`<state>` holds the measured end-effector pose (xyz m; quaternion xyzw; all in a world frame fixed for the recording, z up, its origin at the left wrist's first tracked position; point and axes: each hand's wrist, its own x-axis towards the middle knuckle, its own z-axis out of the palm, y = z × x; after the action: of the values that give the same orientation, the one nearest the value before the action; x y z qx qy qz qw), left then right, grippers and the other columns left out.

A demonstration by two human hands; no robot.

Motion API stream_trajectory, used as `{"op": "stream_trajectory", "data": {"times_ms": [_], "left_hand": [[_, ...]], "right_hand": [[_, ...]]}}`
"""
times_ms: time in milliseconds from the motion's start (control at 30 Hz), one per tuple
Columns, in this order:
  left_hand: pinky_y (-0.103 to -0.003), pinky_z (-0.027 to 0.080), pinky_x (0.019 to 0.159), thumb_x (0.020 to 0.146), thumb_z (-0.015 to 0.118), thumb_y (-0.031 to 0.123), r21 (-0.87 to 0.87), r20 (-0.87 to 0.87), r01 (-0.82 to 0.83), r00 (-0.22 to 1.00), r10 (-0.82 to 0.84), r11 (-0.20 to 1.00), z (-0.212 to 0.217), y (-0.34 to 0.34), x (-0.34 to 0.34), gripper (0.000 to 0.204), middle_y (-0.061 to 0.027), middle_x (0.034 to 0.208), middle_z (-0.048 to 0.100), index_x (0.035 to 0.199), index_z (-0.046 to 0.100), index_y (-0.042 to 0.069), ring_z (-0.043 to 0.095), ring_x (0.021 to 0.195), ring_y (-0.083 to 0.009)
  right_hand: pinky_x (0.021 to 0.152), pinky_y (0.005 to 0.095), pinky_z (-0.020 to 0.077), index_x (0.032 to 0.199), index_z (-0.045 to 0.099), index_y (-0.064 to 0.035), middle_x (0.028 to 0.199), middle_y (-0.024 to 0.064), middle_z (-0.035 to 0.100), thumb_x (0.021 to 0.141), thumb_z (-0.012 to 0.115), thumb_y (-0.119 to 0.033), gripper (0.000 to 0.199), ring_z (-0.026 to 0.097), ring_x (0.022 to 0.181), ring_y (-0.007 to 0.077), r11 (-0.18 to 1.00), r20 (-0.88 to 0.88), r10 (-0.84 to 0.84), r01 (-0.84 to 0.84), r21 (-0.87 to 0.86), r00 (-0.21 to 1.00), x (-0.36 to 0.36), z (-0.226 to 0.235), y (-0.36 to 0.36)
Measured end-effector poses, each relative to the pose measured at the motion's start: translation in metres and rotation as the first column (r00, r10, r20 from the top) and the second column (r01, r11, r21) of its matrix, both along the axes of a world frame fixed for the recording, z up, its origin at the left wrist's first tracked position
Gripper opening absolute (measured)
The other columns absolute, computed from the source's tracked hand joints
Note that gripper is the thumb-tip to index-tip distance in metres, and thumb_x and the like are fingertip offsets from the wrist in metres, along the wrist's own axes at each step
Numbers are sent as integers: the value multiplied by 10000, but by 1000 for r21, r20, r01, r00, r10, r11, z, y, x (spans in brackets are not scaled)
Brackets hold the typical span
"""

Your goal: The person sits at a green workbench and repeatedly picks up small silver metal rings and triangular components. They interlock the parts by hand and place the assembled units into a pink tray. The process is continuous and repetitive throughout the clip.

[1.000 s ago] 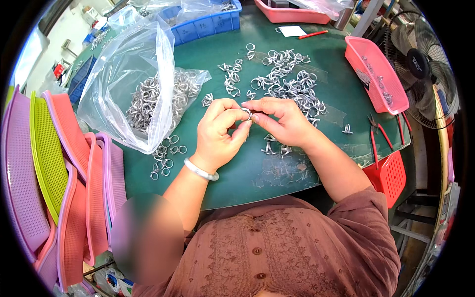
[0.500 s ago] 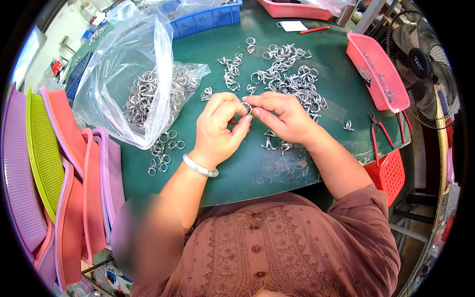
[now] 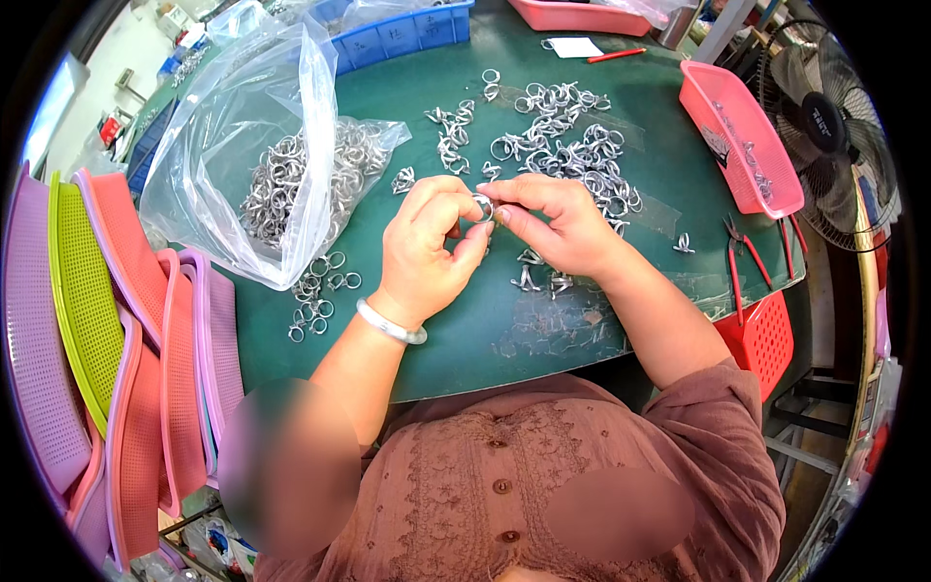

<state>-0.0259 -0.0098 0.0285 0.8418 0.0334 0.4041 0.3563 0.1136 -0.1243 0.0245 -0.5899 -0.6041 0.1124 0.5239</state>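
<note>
Between my two hands, over the green table [image 3: 446, 359], is a small silvery metal ring [image 3: 482, 206]. My left hand [image 3: 424, 242] is closed on its left side, thumb and fingertips pinching it. From the other side, the thumb and forefinger of my right hand [image 3: 558, 223] grip it too. Past my hands lies a spread heap of similar metal rings [image 3: 587, 155], with a smaller cluster [image 3: 453, 136] to its left. An open clear plastic bag [image 3: 233, 175] full of loose rings stands left of my left hand. Several more rings [image 3: 315, 301] lie below it.
A pink basket [image 3: 742, 145] with some rings sits at the right, near red-handled pliers [image 3: 742, 257] and a black fan [image 3: 822, 121]. Stacked plastic baskets [image 3: 175, 378] crowd the left edge. At the back are a blue crate [image 3: 402, 37] and a red pen [image 3: 616, 55].
Both hands stay almost in place, still pinching the ring, which now shows its round opening more plainly. The view has shifted very slightly.
</note>
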Motion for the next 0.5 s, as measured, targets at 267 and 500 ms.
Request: {"op": "stream_trajectory", "data": {"times_ms": [267, 500], "left_hand": [[-200, 404, 488, 666, 682, -48, 16, -1, -6, 1000, 6, 1000, -1, 1, 1, 192, -51, 881, 555, 786, 559, 38, 483, 589, -70], [-219, 442, 504, 661, 674, -49, 82, -30, -4, 1000, 6, 997, -1, 0, -1, 189, -68, 903, 566, 790, 571, 43, 532, 629, -110]], "right_hand": [[653, 270, 477, 900, 632, 1, 802, 93, 638, 827, 593, -61, 104, 607, 715, 157, 995, -84, 17, -25, -96, 996, 1, 5, -2], [641, 251, 462, 896, 630, 0, 770, 58, 628, 840, 587, -84, 110, 571, 703, 102, 986, -176, 27, -55, -157, 984, 0, 4, -4]]}}
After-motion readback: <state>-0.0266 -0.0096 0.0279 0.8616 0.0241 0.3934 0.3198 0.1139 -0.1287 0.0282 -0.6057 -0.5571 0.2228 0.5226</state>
